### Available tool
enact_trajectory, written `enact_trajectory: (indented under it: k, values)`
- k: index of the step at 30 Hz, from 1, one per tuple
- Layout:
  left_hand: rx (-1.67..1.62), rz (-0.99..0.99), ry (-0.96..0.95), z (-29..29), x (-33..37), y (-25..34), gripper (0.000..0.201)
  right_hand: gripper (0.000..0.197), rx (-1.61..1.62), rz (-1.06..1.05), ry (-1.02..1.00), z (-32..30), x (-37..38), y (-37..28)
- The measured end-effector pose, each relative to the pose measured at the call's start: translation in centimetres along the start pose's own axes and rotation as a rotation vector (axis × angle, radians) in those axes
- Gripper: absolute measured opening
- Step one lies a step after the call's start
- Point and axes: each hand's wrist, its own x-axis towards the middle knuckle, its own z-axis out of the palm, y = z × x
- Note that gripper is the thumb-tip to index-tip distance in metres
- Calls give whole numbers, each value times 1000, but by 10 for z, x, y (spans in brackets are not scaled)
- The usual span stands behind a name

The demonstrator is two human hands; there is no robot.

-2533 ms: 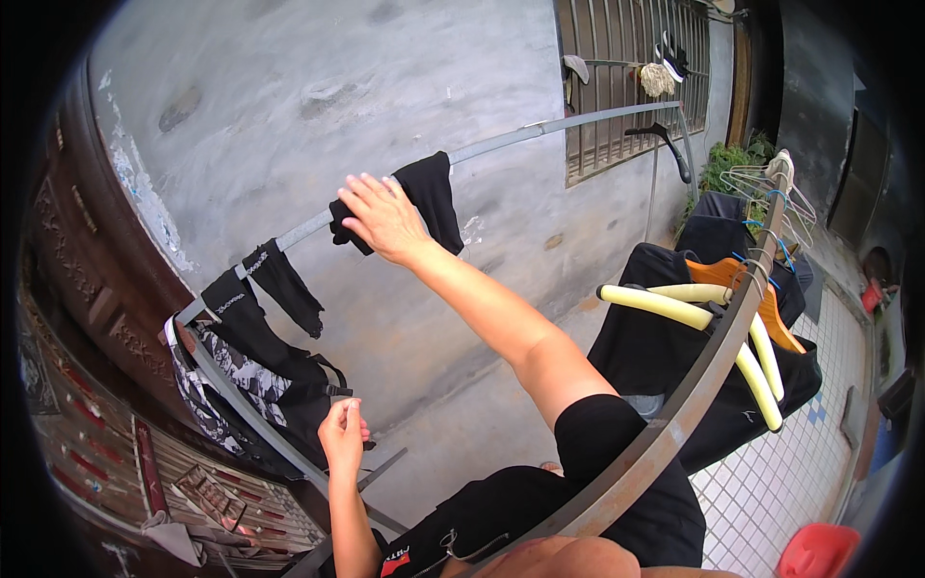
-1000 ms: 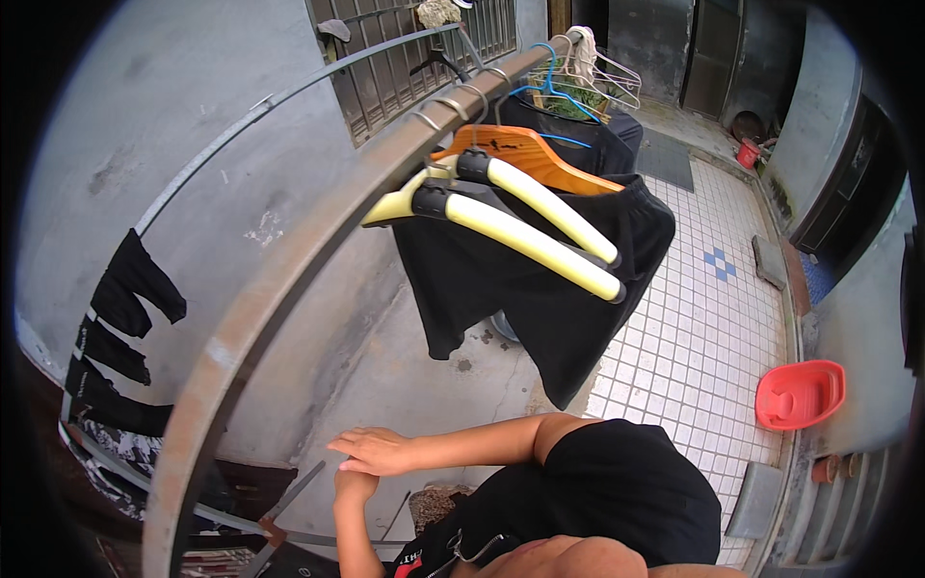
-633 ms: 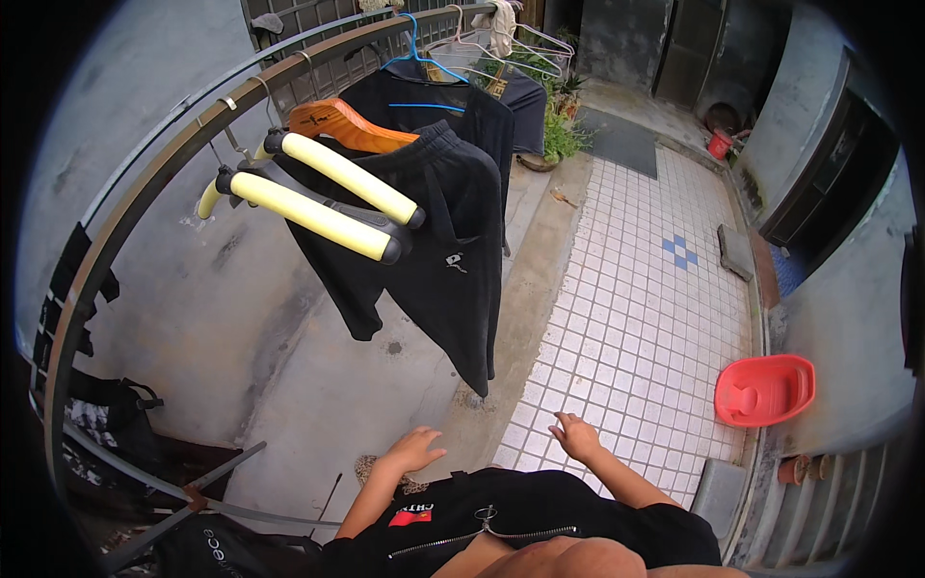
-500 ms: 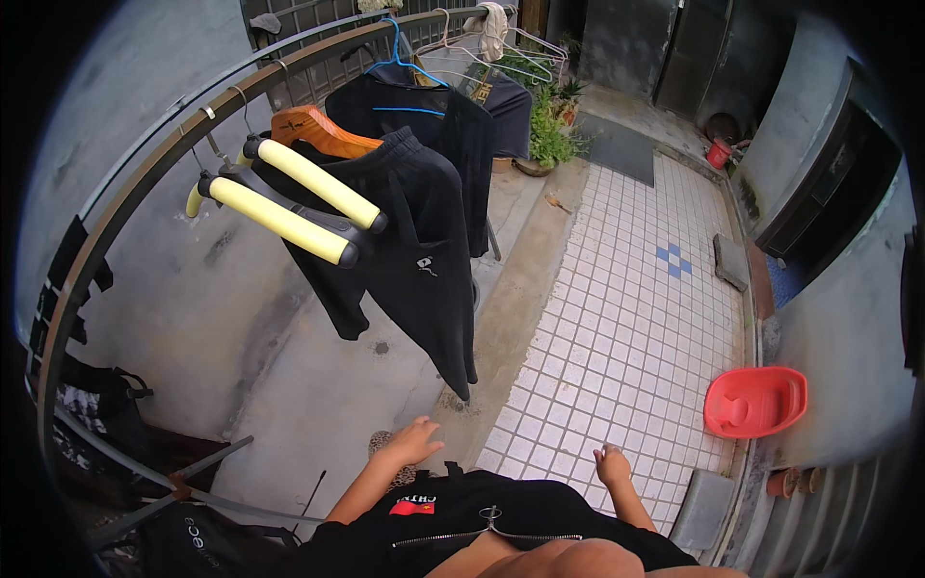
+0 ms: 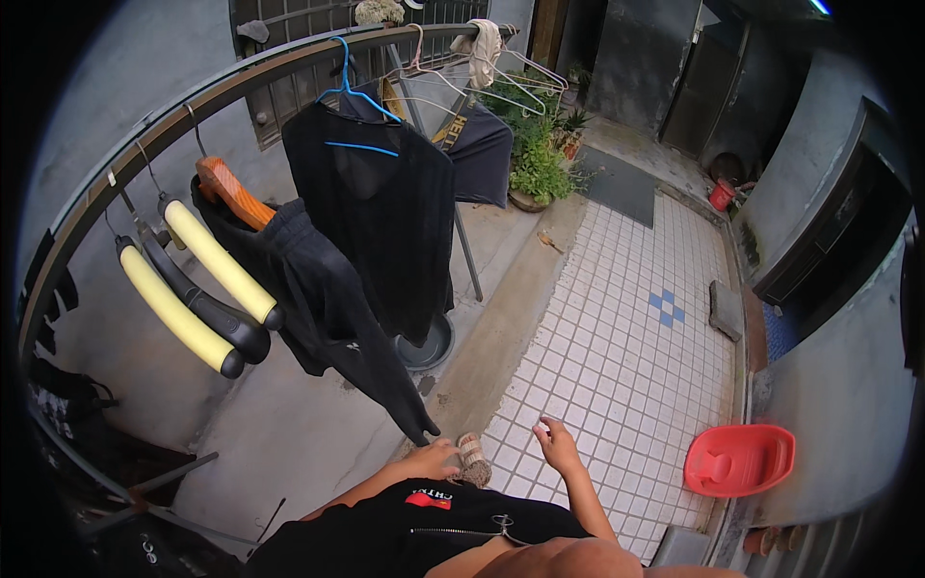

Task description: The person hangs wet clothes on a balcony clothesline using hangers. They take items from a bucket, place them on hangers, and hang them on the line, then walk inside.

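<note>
Both hands had dropped further from the rail since half a second earlier, and the view had swung so that more of the hanging clothes showed. The left hand hung low with slack fingers, grasping nothing, just beside the hem of the black trousers draped over the orange wooden hanger. The right hand was likewise released, fingers loosely spread over the white tiled floor. The trousers hung folded across the hanger's bar, probably to dry flat. Two yellow foam-padded hangers hung bare on the grey metal rail to the left; a black shirt on a blue wire hanger crowded the trousers' right. A red plastic basin lay well apart.
</note>
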Motion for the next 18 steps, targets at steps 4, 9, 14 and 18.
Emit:
enact_trajectory:
  k: [4, 9, 14, 18]
  values:
    - [-70, -46, 72, -49, 70, 13, 56, 43, 14, -85, 25, -60, 107, -34]
    - [-267, -126, 191, -91, 127, 3, 53, 40, 120, -262, 24, -119, 219, -86]
    - [-305, -259, 317, -111, 144, -8, 53, 37, 73, -465, 209, -186, 333, -143]
    - [-360, -364, 429, -114, 147, -17, 51, 43, -104, -739, 453, -238, 445, -205]
